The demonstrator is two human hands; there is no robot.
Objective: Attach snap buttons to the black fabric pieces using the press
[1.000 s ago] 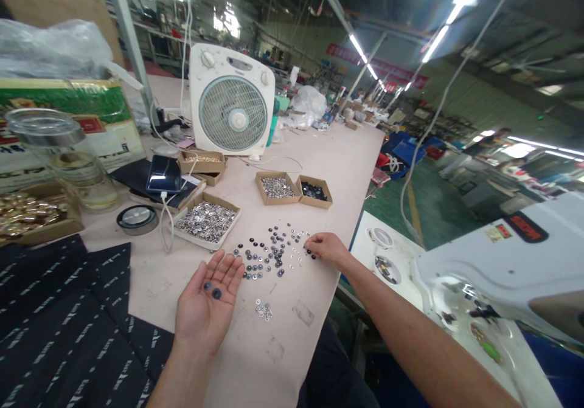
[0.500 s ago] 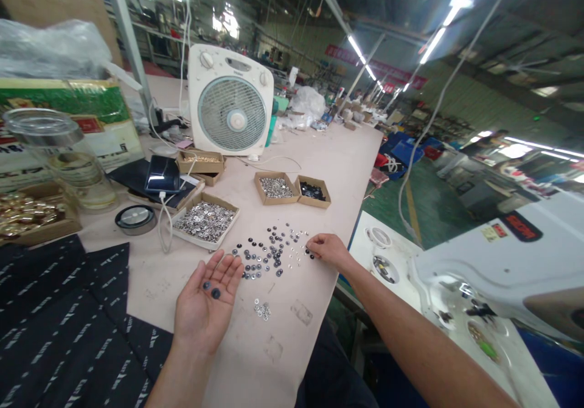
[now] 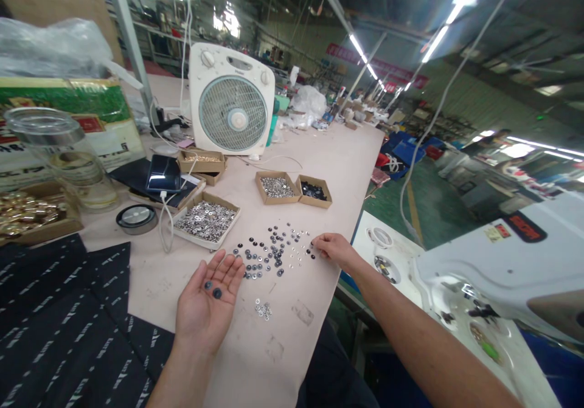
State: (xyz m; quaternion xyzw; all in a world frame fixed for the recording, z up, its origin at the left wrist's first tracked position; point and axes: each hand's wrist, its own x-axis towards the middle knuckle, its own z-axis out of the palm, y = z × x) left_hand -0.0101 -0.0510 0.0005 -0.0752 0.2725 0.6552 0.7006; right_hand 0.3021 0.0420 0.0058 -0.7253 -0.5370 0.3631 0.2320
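My left hand point(image 3: 207, 304) lies palm up above the table, fingers loosely curled, and holds two dark round snap buttons point(image 3: 217, 293) in its palm. At the right edge of the scattered snap parts, my right hand point(image 3: 335, 250) is closed in a pinch, with a small dark speck at its fingertips that I cannot make out. Just left of those fingertips are a few black buttons point(image 3: 312, 256). Many dark grey snap buttons point(image 3: 276, 253) are spread between my hands, with small silver pieces among them. A small heap of silver snap parts point(image 3: 263, 309) sits closer to me.
A shallow box of silver parts point(image 3: 206, 221) stands behind my left hand. Farther back are boxes of silver point(image 3: 276, 187) and black parts point(image 3: 314, 191), and a box fan point(image 3: 236, 104). Dark printed fabric point(image 3: 64, 329) covers the left. A white machine point(image 3: 493, 262) stands right.
My right hand has shifted slightly right and away from the black buttons, still pinched. My left hand stays almost in place with the two buttons in its palm.
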